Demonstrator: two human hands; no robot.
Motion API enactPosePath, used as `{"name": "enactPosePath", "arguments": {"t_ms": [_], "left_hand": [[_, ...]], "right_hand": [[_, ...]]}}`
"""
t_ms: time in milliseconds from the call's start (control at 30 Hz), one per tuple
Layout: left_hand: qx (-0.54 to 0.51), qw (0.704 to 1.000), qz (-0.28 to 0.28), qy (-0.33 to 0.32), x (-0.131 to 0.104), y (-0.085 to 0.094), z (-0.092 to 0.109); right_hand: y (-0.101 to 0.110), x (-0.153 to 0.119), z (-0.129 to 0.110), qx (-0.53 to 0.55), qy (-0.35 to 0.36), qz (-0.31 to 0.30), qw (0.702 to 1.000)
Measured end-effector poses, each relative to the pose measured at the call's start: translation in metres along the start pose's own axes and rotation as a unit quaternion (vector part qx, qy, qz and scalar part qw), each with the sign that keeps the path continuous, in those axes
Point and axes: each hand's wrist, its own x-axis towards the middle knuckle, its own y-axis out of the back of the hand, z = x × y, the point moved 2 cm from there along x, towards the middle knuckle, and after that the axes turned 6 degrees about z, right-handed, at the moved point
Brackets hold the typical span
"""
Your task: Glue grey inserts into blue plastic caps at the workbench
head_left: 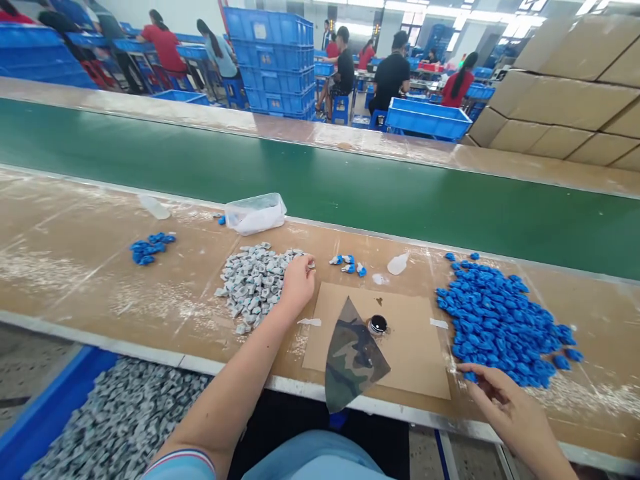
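Observation:
My left hand [299, 283] is at the right edge of a heap of small grey plastic parts [253, 283], its fingers closed on a small grey part [311, 265]. At the near-left edge of a heap of blue plastic parts [500, 320], my right hand [503, 403] pinches a small blue part [471, 377]. Between the hands lies a cardboard sheet [415, 360] with a camouflage cloth piece [350, 367] and a small round pot of dark stuff [378, 325] on it. Several joined blue-and-white pieces [349, 261] lie beyond the sheet.
A clear plastic tub [256, 215] stands by the green conveyor belt [320, 173]. Blue parts [150, 248] lie at left. Below the table edge is a blue crate of grey parts [125, 413]. Stacked crates [273, 60], cartons [565, 100] and seated people are beyond the belt.

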Motion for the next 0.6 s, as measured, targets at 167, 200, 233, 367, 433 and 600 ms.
{"name": "enactPosePath", "arguments": {"t_ms": [167, 200, 233, 367, 433, 600], "left_hand": [[0.086, 0.995, -0.021, -0.042, -0.003, 0.014, -0.013], [0.097, 0.994, -0.029, -0.050, -0.004, 0.011, -0.013], [0.106, 0.992, -0.035, -0.056, -0.004, 0.009, -0.012], [0.120, 0.989, -0.047, -0.070, -0.005, 0.003, -0.007], [0.111, 0.990, -0.045, -0.076, -0.009, 0.005, -0.003], [-0.088, 0.994, -0.020, -0.065, -0.041, 0.011, 0.009]], "right_hand": [[-0.016, 0.015, -0.023, 0.059, -0.005, 0.030, 0.998], [-0.020, 0.018, -0.029, 0.076, 0.003, 0.041, 0.996], [-0.023, 0.021, -0.036, 0.094, 0.015, 0.054, 0.994], [-0.032, 0.032, -0.061, 0.145, 0.088, 0.084, 0.982], [-0.035, 0.034, -0.071, 0.162, 0.116, 0.085, 0.976], [-0.046, 0.036, -0.089, 0.190, 0.125, 0.093, 0.969]]}}
